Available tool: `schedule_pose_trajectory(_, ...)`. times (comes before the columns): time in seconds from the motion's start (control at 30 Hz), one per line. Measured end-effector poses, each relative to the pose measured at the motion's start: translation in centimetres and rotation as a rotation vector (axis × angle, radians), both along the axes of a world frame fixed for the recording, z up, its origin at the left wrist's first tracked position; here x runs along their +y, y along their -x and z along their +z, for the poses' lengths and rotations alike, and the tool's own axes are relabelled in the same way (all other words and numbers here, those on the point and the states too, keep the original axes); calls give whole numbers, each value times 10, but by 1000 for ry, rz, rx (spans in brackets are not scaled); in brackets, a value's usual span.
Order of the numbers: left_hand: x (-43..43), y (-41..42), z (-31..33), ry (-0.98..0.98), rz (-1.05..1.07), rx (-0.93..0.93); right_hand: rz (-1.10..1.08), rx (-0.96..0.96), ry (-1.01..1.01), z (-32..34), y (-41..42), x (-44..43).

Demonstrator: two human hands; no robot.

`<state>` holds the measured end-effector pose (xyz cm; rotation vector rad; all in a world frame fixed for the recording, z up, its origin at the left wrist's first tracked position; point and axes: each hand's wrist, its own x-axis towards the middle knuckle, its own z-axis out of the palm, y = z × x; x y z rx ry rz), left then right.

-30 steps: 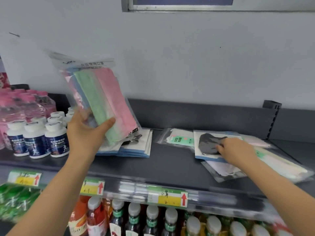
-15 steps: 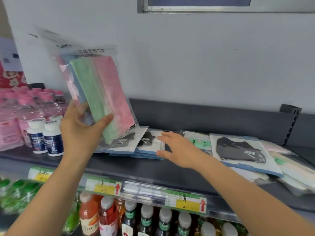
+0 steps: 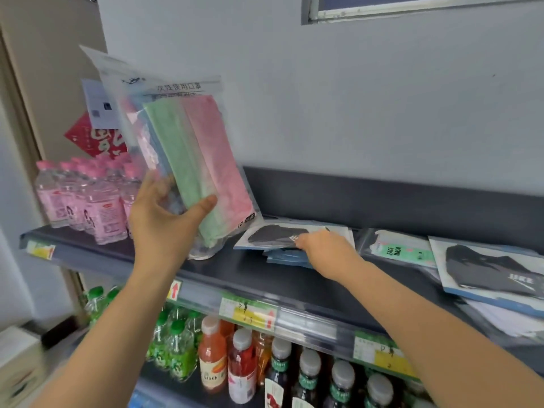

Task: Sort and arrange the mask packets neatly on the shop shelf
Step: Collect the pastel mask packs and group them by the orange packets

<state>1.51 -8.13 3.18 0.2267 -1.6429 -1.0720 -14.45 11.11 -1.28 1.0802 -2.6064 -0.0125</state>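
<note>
**Colour packet held up at left, right grip on the black-mask stack**

At the far left of the frame I see pink-capped bottles [image 3: 88, 201] standing on the dark shelf [image 3: 265, 278], with a red poster [image 3: 94, 139] on the wall behind them. Just right of them, my left grip [image 3: 164, 222] is clenched round the lower part of a clear colour packet [image 3: 191, 160], thumb across the front and fingers behind. The packet stands nearly upright, tilted a little left, showing green and pink masks. Its bottom end is low over the shelf; I cannot tell if it touches.

At mid-frame a stack [image 3: 282, 234] of black-mask packets lies flat on the shelf. My right grip [image 3: 326, 251] rests on the right end of the top one, knuckles up. I cannot tell whether the fingers pinch it or only press. Right of that lies a green-label packet [image 3: 394, 251], then a black-mask packet [image 3: 494, 269] on top of a loose heap at the right edge. Along the bottom of the frame, drinks [image 3: 241, 366] fill the lower shelf under yellow price tags [image 3: 250, 313].
</note>
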Motion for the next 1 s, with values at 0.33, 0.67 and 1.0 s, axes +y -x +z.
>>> schedule_pose_trajectory(0.33,58,44,-9,-68,-369,10,-127,-318,329,-4,-10,76)
schedule_pose_trajectory(0.67,216,87,-29,-186,-1037,-97,-244,-631,1294,38,-72,226)
schedule_pose_trajectory(1.0,392,65,-30,70,-1365,-149,-222,-499,1502,30,-143,378)
